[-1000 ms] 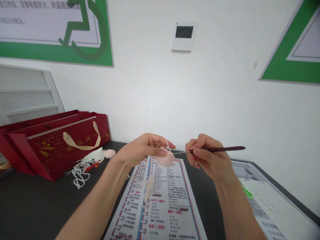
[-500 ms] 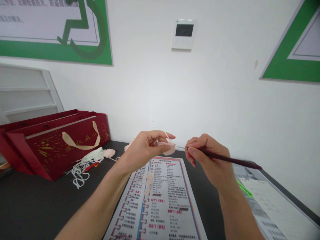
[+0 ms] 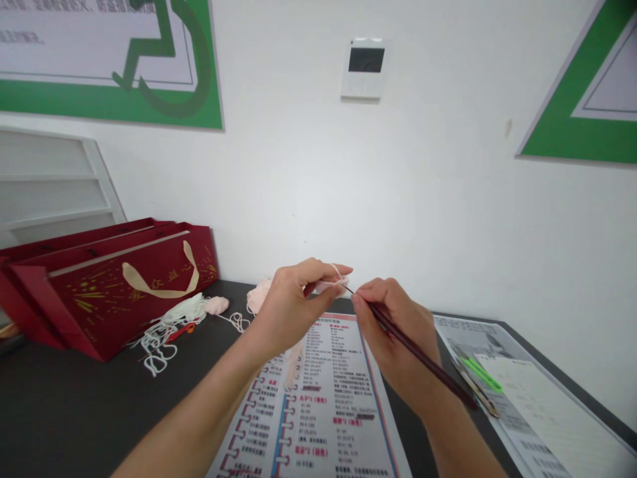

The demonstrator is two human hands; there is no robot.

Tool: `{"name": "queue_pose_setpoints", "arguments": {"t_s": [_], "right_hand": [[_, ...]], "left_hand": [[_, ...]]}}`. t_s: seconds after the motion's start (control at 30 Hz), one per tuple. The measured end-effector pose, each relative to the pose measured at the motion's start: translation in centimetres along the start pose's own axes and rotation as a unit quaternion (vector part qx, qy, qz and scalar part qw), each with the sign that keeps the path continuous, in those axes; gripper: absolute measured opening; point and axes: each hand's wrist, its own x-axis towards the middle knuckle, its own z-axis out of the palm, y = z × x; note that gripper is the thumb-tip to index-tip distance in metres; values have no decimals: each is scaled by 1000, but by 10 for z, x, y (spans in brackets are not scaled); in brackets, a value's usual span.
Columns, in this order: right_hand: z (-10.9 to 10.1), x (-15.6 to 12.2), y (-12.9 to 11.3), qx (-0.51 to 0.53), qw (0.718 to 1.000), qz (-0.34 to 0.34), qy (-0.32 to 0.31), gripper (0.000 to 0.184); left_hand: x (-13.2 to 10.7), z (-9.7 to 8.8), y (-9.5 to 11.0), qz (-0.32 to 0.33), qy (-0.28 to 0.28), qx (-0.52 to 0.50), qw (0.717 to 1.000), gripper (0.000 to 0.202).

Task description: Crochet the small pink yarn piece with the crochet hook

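My left hand (image 3: 293, 305) is closed on a small pale pink crochet piece (image 3: 328, 286), which its fingers partly cover. A strand of pale yarn (image 3: 338, 270) runs over the index finger. In my right hand (image 3: 398, 328) is a crochet hook (image 3: 423, 355) with a dark red handle, gripped like a pen and slanting down to the right. The hook's thin metal end meets the crochet piece; its very tip is hidden. Below both hands lies a printed pattern sheet (image 3: 343, 378) with a drawn spiral binding.
Red gift bags (image 3: 134, 285) stand at the left beside white yarn (image 3: 162, 335) and a small pink bundle (image 3: 217, 305). A pink yarn ball (image 3: 258, 297) sits behind my left wrist. Green scissors (image 3: 482, 373) and papers (image 3: 542, 405) lie at the right of the black table (image 3: 64, 411).
My right hand has moved left, closer to my left hand. The hook's handle has swung down, from nearly level to a steeper slant. More of the table's right side shows.
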Motion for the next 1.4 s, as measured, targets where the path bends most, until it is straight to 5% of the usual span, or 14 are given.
{"name": "queue_pose_setpoints", "arguments": {"t_s": [0.17,0.27,0.43,0.6,0.77,0.87,0.97,1.2,1.4], "right_hand": [[15,2,16,-15,992,-116,39,16],[14,4,26,20,985,-169,23,20],[13,4,33,59,978,-195,37,27],[27,-3,39,-37,959,-263,99,37],[32,-4,26,-42,983,-155,90,27],[22,1,16,98,992,-20,79,13],[10,4,12,221,970,79,67,9],[-9,3,11,142,990,18,-16,8],[-14,6,20,245,967,59,-26,8]], "left_hand": [[1,5,-2,-27,-2,-91,995,11],[4,2,-5,-85,-41,-206,974,6],[8,-4,-7,-144,-58,-305,940,31],[7,1,-10,-193,-74,-394,895,35],[7,9,-15,-151,14,-365,918,34],[8,5,-15,-118,27,-314,942,27],[9,-2,-14,-85,18,-264,960,4],[7,-11,-9,-99,-19,-233,967,11],[6,-13,-10,-117,-44,-226,966,17]]}}
